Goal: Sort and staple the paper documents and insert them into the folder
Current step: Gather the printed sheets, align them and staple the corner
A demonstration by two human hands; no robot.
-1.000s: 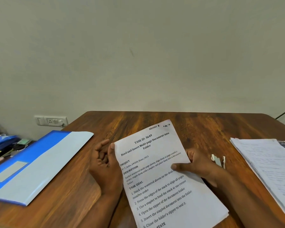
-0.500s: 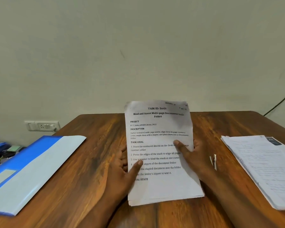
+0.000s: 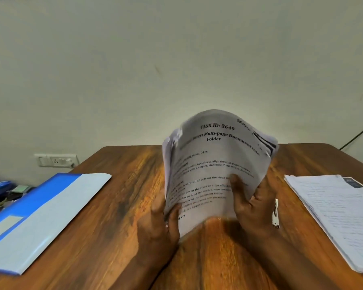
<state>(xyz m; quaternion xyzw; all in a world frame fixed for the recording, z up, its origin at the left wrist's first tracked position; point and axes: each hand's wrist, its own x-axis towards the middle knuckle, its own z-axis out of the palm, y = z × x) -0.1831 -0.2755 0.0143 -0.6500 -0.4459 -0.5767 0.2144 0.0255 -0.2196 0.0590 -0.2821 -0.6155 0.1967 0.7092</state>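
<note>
Sheaf: a stack of printed sheets [image 3: 216, 164] stands nearly upright over the middle of the wooden counter [image 3: 122, 197], its top bowing toward the camera, held so, it seems, to knock the edges level before stapling.
Left hand: the left hand [image 3: 161, 225] grips the sheaf's lower left edge, thumb in front, fingers curled behind.
Right hand: the right hand [image 3: 249, 201] clamps the lower right edge, thumb pressed on the text.
Paper: thin, limp and white; the top right corner fans into separate leaves, so the pages are not yet squared.
Stapler: a slim metal object [image 3: 275, 214] just right of the right hand is probably the stapler, though blur hides its form.
Folder: the blue folder [image 3: 40, 212] lies flat and smooth at the left, well apart, within reach for the filing.
Second pile: more printed sheets [image 3: 340, 218] lie flat at the right edge.
</note>
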